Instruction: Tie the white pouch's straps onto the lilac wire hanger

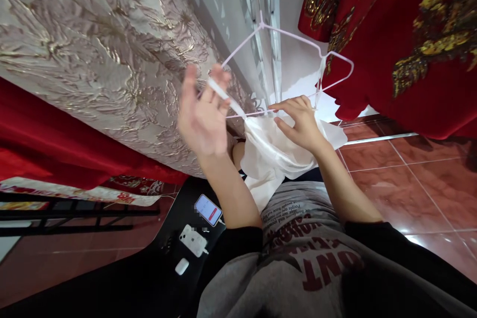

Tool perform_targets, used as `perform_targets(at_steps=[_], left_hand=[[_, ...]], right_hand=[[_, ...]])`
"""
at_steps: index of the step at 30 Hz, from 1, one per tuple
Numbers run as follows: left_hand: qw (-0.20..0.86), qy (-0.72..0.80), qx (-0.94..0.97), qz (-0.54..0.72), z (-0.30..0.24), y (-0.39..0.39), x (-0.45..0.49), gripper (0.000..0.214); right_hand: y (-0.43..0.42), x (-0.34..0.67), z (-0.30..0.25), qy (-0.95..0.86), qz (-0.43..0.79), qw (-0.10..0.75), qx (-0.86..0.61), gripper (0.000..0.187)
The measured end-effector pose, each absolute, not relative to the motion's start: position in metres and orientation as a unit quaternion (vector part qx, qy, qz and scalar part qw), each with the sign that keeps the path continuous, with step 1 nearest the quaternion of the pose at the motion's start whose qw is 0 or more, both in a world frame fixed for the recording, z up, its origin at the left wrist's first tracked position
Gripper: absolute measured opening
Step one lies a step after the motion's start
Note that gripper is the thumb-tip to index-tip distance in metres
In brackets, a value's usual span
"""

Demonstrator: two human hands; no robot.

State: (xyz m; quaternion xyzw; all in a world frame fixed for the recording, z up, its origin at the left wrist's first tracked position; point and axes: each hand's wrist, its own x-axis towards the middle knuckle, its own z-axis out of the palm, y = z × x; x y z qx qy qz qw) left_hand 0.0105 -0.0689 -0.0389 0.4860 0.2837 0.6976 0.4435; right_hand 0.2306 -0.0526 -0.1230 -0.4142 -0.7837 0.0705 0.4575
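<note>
Brocade [93,44] in pale gold fills the upper left of the frame, and a red robe [410,44] with gold embroidery fills the upper right. Red floor tiles [410,169] run along the right side. A black table [141,278] sits at lower left.

At centre, a white satin slip [272,154] bunches above the person's lap, just under a white wire hanger [290,35] that hangs at upper centre.

The left hand [203,119], blurred, is raised at centre left. Its fingers are loosely spread, with thumb and fingertips nipping 1 strap [223,95] of the slip beside the hanger's left shoulder. The right hand [300,126] rests on the top of the slip at the hanger's lower bar. Its fingers are bent and pressed to the cloth, and I cannot tell whether they pinch it.

The hanging looks about half done. A white strip seems to lie over the hanger's right shoulder, while the held strap is not yet on the left one and the slip is not yet hanging free.

On the table lie 2 phones [208,209], and a small white case [182,266] lies near them.
</note>
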Motion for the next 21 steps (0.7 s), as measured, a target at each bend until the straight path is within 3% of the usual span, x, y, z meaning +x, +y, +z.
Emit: perform_targets(at_steps=[3, 6, 9, 14, 19, 21], left_hand=[[0.333, 0.286, 0.429, 0.790, -0.047, -0.066, -0.017, 0.029], [0.250, 0.332, 0.317, 0.853, -0.073, -0.065, -0.032, 0.028], [0.308, 0.408, 0.325, 0.796, -0.098, -0.066, -0.019, 0.033], [0.384, 0.385, 0.435, 0.718, -0.110, -0.066, 0.028, 0.052], [0.399, 0.352, 0.434, 0.727, -0.108, -0.068, 0.037, 0.048], [0.403, 0.351, 0.432, 0.727, -0.109, -0.067, 0.034, 0.046]], right_hand=[[-0.053, 0.234, -0.123, -0.786, 0.068, 0.458, -0.410, 0.028], [-0.055, 0.233, -0.126, -0.779, 0.057, 0.463, -0.419, 0.029], [-0.058, 0.226, -0.127, -0.790, 0.057, 0.460, -0.402, 0.034], [-0.068, 0.220, -0.126, -0.803, 0.057, 0.460, -0.375, 0.043], [-0.060, 0.260, -0.133, -0.637, 0.035, 0.622, -0.454, 0.053], [-0.050, 0.277, -0.132, -0.607, 0.075, 0.635, -0.472, 0.049]])
